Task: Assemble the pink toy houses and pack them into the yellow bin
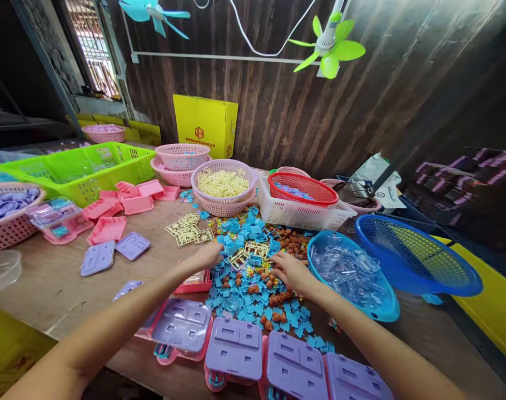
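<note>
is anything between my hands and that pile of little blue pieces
Nothing visible. The left hand and right hand already rest on the blue pieces, at a cream part frame lying on top. Whether the fingers grip anything cannot be told.

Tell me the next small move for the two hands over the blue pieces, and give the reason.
Probably lift one cream frame clear of the pile of blue pieces. The left hand and the right hand both rest at the pile's edge beside that frame, and the fingers look closed on nothing whole yet. Lilac trays wait nearer the person.
</note>
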Available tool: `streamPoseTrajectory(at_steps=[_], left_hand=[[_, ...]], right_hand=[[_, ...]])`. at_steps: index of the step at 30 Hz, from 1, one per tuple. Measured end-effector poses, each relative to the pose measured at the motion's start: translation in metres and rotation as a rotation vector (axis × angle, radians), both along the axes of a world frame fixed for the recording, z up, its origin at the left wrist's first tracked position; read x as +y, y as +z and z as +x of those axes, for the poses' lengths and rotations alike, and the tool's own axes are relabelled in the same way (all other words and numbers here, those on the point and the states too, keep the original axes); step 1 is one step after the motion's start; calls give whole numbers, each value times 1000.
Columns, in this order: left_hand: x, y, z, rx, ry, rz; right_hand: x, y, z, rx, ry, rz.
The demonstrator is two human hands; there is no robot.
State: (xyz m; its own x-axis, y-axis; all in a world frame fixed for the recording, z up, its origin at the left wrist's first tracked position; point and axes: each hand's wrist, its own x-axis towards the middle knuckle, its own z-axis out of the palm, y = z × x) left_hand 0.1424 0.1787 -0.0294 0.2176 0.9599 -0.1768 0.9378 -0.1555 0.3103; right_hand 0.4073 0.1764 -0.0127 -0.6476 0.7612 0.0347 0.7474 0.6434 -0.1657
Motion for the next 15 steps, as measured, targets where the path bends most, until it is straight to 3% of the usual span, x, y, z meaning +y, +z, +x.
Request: streamPoseTrajectory(at_steps=[4, 9, 15], left_hand=[[13, -9, -20, 32, 42, -43], [28, -22, -40, 50, 137, -10], [31, -34, -58, 4, 147, -59]], right_hand=[[14, -14, -52, -52, 114, 64], [11, -32, -98, -156, 349, 52], [7, -45, -112, -254, 314, 83]])
